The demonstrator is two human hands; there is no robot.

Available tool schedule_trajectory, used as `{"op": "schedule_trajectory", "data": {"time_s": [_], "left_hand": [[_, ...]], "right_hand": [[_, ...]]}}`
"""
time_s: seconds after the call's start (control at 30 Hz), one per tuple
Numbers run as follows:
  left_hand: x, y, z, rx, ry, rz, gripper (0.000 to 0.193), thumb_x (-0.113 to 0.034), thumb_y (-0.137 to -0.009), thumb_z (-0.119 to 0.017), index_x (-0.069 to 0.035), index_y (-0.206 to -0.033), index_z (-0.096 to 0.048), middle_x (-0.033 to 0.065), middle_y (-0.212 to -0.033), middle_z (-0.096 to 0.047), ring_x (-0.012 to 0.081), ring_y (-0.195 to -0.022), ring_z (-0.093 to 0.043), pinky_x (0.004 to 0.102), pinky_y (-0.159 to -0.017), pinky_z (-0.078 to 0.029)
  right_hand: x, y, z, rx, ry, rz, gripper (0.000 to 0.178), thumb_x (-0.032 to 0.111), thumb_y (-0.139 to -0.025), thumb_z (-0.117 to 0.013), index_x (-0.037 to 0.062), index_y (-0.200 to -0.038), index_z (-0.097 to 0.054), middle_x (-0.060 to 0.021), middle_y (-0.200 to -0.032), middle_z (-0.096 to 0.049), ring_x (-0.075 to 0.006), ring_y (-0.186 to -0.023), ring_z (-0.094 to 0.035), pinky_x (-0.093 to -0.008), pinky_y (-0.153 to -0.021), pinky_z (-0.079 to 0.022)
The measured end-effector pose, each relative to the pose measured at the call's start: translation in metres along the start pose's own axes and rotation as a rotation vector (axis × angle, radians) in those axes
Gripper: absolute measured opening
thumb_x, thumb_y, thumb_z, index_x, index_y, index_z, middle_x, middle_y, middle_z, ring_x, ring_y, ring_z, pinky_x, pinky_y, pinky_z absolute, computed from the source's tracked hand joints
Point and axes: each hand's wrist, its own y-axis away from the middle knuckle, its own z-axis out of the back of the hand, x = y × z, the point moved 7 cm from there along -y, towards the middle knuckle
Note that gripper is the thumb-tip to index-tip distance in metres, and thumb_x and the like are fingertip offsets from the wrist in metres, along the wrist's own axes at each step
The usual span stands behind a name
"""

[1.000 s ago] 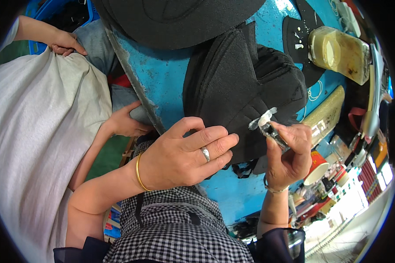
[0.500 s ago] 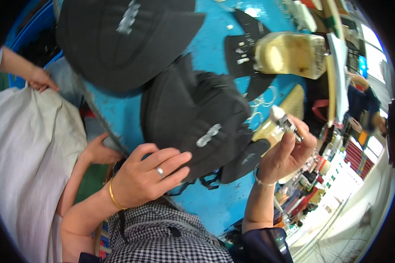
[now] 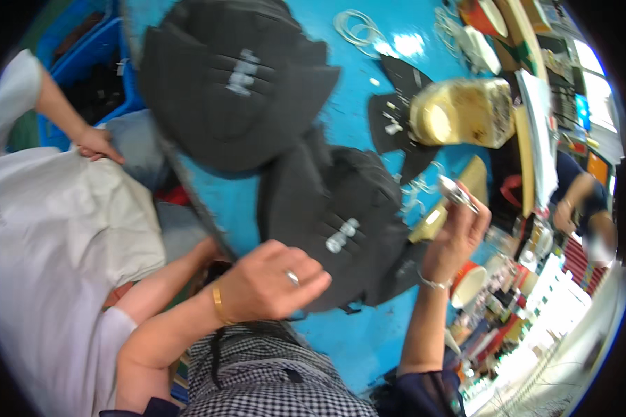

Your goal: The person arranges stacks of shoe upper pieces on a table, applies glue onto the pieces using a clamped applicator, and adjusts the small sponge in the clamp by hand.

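Observation:
My left hand [image 3: 275, 281] is at the near left edge of a pile of dark cut pieces [image 3: 299, 187]; its fingers are curled together, and whatever they may hold is hidden. A pale whitish mark [image 3: 342, 236] shows on the top piece. My right hand [image 3: 455, 236], raised over the right side, pinches a small silvery tool [image 3: 457, 194] with a whitish tip. Its exact kind is unclear. Farther off lies a second pile of dark pieces [image 3: 209, 104], also with a whitish mark [image 3: 243, 73].
On the blue table [image 3: 320, 340] a yellowish clear tub [image 3: 497, 111] lies among dark scraps [image 3: 389, 121] with white bits. Coils of clear cord [image 3: 358, 26] rest at the back. At left are a person [image 3: 70, 229] in pale clothes and blue crates [image 3: 129, 69]. Another person [image 3: 573, 187] is at far right.
The view has shifted, so the piles sit farther right and lower. My left fingers, spread over the dark pile before, are now drawn together. My right hand still holds the silvery tool.

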Motion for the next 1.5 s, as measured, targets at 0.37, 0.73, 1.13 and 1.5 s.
{"op": "schedule_trajectory", "data": {"time_s": [0.37, 0.73, 1.13, 1.5], "left_hand": [[0.062, -0.006, 0.108, -0.314, -0.541, 0.071, 0.043, -0.005, -0.062, -0.07, -0.021, -0.101, -0.074, -0.0008, -0.074, -0.042, 0.0191, -0.066, -0.047, 0.0353, -0.064, -0.041], [0.028, 0.025, 0.035, -0.028, 0.034, 0.174, 0.038, -0.016, -0.071, -0.075, -0.017, -0.108, -0.068, 0.0029, -0.105, -0.062, 0.0194, -0.092, -0.059, 0.0328, -0.081, -0.045], [0.002, 0.042, -0.025, 0.098, -0.099, 0.114, 0.027, -0.02, -0.081, -0.065, -0.025, -0.108, -0.069, -0.008, -0.122, -0.063, 0.0082, -0.101, -0.057, 0.0244, -0.083, -0.039], [0.001, 0.04, -0.033, 0.007, -0.148, 0.164, 0.022, -0.022, -0.08, -0.064, -0.026, -0.1, -0.072, -0.0125, -0.114, -0.063, 0.0069, -0.097, -0.054, 0.0248, -0.079, -0.038]], "right_hand": [[0.006, -0.036, -0.029, 0.031, 0.158, 0.194, 0.015, 0.007, -0.093, -0.062, 0.0023, -0.107, -0.06, -0.0044, -0.1, -0.062, -0.0077, -0.085, -0.055, -0.0208, -0.078, -0.043], [-0.028, -0.084, -0.018, 0.066, 0.23, 0.255, 0.015, 0.006, -0.086, -0.072, 0.0025, -0.099, -0.066, 0.0069, -0.084, -0.051, -0.0016, -0.071, -0.041, -0.015, -0.064, -0.036], [-0.005, -0.033, -0.007, 0.089, 0.172, 0.135, 0.015, 0.006, -0.095, -0.058, -0.0018, -0.108, -0.059, -0.0101, -0.107, -0.065, -0.0135, -0.097, -0.059, -0.0257, -0.09, -0.047], [0.031, 0.091, -0.065, 0.685, 0.333, 0.454, 0.033, 0.001, -0.075, -0.076, 0.0053, -0.101, -0.057, -0.0133, -0.099, -0.072, -0.0227, -0.084, -0.058, -0.0347, -0.078, -0.046]]}}
